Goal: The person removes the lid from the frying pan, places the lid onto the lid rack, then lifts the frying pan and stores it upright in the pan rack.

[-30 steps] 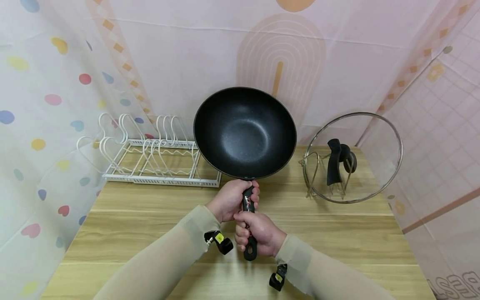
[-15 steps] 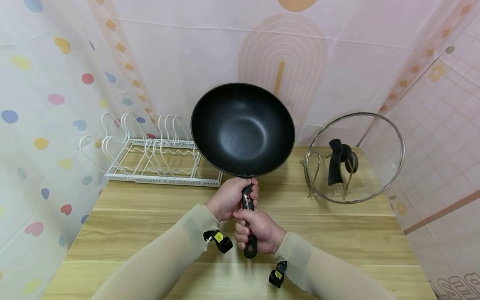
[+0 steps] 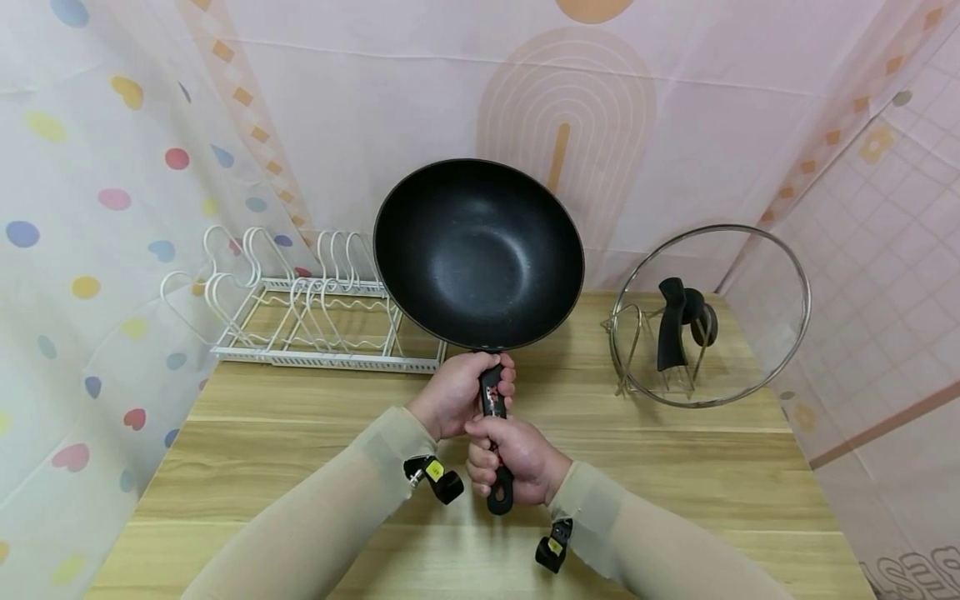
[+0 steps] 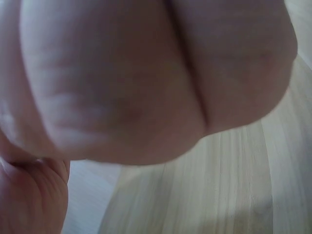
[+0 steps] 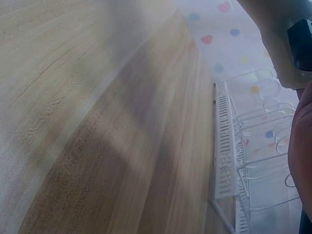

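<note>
Both hands grip the black handle (image 3: 492, 393) of a deep black wok (image 3: 478, 254), whose inside faces the head camera. My left hand (image 3: 455, 393) holds the handle's upper part, close below the rim. Lower down, my right hand (image 3: 517, 458) wraps round it, and the holed handle end sticks out beneath. The left wrist view is filled by curled fingers (image 4: 117, 83) of the left hand, with the handle hidden. At the right edge of the right wrist view only a strip of a hand (image 5: 303, 146) shows.
A white wire rack (image 3: 322, 362) stands at the back left of the wooden table (image 3: 637, 483). To the right, a glass lid (image 3: 712, 405) with a black handle leans upright in a small wire stand (image 3: 628, 350). Patterned curtains (image 3: 360, 125) close in the back and sides.
The wok has moved slightly up and to the left in the head view, with both hands still round its handle. The rack and lid have stayed in place.
</note>
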`<state>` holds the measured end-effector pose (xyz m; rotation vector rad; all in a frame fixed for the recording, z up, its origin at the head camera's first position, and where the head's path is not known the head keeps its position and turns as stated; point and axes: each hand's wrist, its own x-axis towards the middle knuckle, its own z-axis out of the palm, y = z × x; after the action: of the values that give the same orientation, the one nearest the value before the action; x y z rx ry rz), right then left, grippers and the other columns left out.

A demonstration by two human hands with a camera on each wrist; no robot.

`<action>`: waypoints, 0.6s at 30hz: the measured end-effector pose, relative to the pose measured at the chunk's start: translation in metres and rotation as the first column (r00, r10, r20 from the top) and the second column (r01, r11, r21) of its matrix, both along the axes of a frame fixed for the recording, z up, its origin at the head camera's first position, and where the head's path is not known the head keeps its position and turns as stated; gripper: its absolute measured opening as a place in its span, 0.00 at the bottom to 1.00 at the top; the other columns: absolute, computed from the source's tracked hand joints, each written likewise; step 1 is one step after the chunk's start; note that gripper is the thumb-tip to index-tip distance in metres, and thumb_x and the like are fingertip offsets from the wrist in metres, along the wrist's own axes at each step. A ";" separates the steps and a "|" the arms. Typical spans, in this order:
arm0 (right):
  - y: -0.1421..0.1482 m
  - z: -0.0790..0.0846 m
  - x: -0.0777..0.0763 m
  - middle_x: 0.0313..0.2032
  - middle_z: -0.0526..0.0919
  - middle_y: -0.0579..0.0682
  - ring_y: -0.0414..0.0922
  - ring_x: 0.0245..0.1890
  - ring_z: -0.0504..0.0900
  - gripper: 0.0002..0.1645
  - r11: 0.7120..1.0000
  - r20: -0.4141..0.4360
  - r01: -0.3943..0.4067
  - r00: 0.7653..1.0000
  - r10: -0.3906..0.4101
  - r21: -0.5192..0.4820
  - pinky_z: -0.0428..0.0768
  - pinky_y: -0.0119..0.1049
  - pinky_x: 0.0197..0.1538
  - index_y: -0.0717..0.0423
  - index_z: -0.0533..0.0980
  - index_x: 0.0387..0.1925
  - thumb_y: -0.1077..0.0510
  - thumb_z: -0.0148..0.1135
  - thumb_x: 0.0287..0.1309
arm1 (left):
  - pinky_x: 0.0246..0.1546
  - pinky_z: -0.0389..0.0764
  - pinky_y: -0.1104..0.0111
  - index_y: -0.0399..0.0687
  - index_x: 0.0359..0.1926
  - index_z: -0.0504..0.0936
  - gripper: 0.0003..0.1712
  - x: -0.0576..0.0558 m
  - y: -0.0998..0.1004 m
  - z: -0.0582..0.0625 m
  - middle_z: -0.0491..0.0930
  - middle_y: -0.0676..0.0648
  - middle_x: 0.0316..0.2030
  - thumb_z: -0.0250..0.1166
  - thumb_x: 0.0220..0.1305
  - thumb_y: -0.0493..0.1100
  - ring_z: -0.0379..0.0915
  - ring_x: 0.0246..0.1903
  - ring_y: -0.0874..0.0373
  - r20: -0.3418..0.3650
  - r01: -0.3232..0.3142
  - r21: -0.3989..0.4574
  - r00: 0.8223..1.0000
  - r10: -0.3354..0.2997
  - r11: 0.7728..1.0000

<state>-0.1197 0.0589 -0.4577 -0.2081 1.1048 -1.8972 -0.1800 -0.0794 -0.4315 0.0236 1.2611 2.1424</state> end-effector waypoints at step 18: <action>-0.005 0.002 0.000 0.10 0.66 0.34 0.34 0.14 0.69 0.28 0.998 0.001 -0.037 0.999 0.037 -0.054 0.71 0.27 0.26 0.42 0.60 0.14 0.52 0.40 0.77 | 0.31 0.76 0.73 0.48 0.37 0.72 0.14 -0.002 -0.007 -0.001 0.71 0.54 0.24 0.41 0.80 0.41 0.68 0.23 0.65 0.026 0.020 0.103 0.999 -0.023 0.995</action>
<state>-0.1195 0.0541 -0.4556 -0.2558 1.0424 -1.8957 -0.1822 -0.0859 -0.4330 0.0509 1.1298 2.1796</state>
